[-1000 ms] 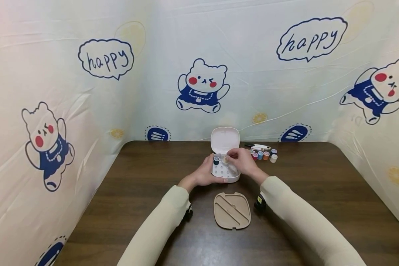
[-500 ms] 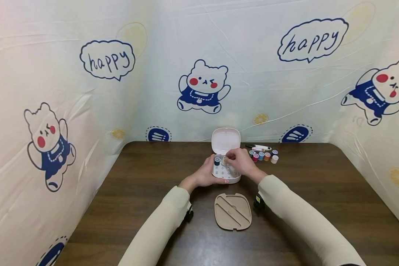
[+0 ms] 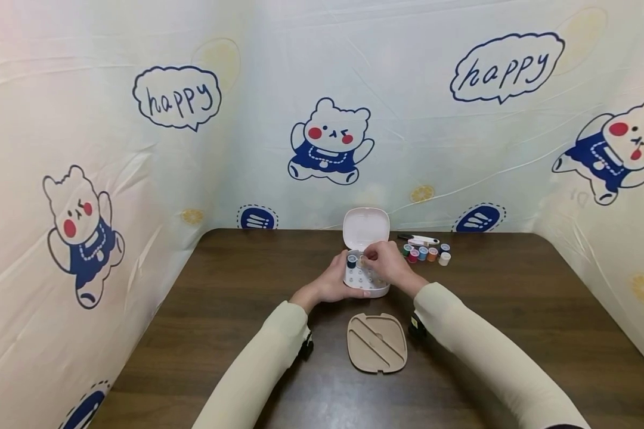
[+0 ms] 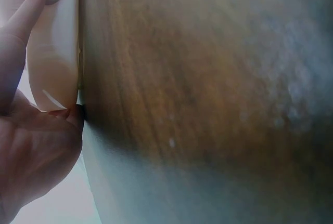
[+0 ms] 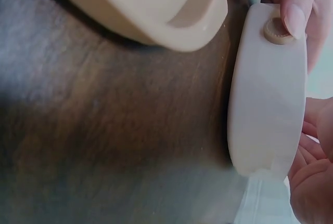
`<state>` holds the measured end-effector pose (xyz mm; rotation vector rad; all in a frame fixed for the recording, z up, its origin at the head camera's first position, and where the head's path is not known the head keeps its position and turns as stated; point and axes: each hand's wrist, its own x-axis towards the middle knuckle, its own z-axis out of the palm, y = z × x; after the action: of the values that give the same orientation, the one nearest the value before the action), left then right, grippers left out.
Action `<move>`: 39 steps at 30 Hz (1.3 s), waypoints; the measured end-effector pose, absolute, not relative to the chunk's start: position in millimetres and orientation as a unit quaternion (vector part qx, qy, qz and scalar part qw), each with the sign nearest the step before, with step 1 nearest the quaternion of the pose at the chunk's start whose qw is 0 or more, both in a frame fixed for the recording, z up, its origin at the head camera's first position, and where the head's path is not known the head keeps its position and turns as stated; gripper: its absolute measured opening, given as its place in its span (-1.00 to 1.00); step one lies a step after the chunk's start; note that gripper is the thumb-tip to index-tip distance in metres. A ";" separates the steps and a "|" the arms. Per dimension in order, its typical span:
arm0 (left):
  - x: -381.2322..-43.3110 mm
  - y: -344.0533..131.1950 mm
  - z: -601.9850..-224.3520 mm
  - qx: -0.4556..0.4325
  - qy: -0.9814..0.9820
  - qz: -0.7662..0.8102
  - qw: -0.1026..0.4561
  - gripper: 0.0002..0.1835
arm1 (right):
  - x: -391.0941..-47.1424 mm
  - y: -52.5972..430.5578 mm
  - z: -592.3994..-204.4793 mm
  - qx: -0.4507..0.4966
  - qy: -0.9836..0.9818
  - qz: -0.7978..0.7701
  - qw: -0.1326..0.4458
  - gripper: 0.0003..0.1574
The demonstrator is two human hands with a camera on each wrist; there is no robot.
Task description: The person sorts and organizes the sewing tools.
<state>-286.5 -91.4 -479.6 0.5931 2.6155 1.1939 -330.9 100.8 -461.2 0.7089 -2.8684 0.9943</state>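
A white box [image 3: 378,293] stands on the table with its lid [image 3: 366,229] raised at the back and small pegs across its floor. My left hand [image 3: 334,284] grips it around the left side. The thumb lies along the front wall, over a round beige button [image 5: 278,30] in the right wrist view. A dark thread spool [image 3: 351,261] sits in the back left corner. Beside it, my right hand [image 3: 390,263] reaches in and pinches a pale thread spool [image 3: 362,260], mostly hidden by the fingertips. The left wrist view shows the box's side [image 4: 54,63] and the left palm.
Several coloured thread spools [image 3: 423,254] stand on the table right of the box. Behind them lies a white, black-tipped tool [image 3: 421,240]. A tan grooved tray [image 3: 377,344] lies in front of the box. A printed curtain [image 3: 268,167] surrounds the wooden table [image 3: 236,286].
The right hand has shifted very slightly at the pale spool and still pinches it inside the box. The left hand keeps its grip. The head view has tilted slightly.
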 end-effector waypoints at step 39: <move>-291.6 -89.4 -488.1 0.210 0.887 0.401 0.086 0.24 | -310.6 108.1 -450.7 0.277 -0.925 0.259 0.013 -0.59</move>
<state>-291.6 -89.4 -488.1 0.6273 2.6453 1.1960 -310.6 108.1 -450.7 0.8617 -2.8831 0.8079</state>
